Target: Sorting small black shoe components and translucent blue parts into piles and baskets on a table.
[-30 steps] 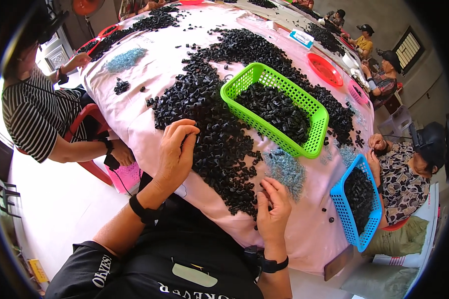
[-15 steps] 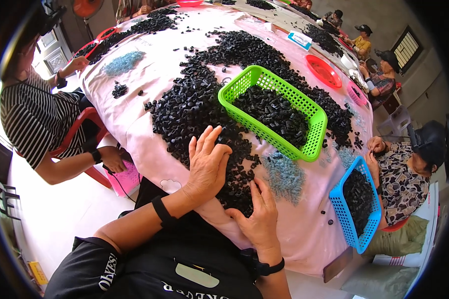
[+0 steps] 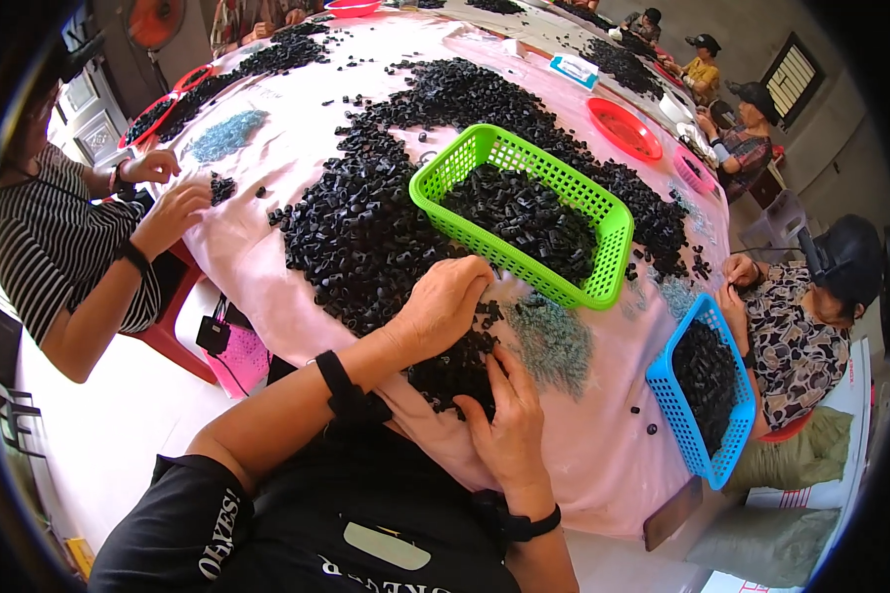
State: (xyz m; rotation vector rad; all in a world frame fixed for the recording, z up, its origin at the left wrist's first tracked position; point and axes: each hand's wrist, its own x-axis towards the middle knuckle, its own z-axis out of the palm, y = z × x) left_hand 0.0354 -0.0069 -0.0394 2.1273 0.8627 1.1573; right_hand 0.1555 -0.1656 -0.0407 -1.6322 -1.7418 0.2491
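A large heap of small black plastic pieces covers the pink cloth before me. My left hand is over the near end of the heap, its fingers curled together and pointing right; whatever they hold is hidden. Lower and to the right, my right hand lies with fingers stretched and thumb apart, beside a smaller cluster of black pieces. Just right of both hands is a patch of small clear bluish pieces. Beyond them a green basket stands on the heap, with black pieces inside.
A blue basket of black pieces stands at the right edge, near a person in a patterned shirt. On the left sits a person in a striped shirt. Farther off are a red tray and a phone-like dark slab.
My left hand has moved up and right, and its spread fingers have curled together. My right hand stays nearly in place. The person on the left has raised a hand to the table.
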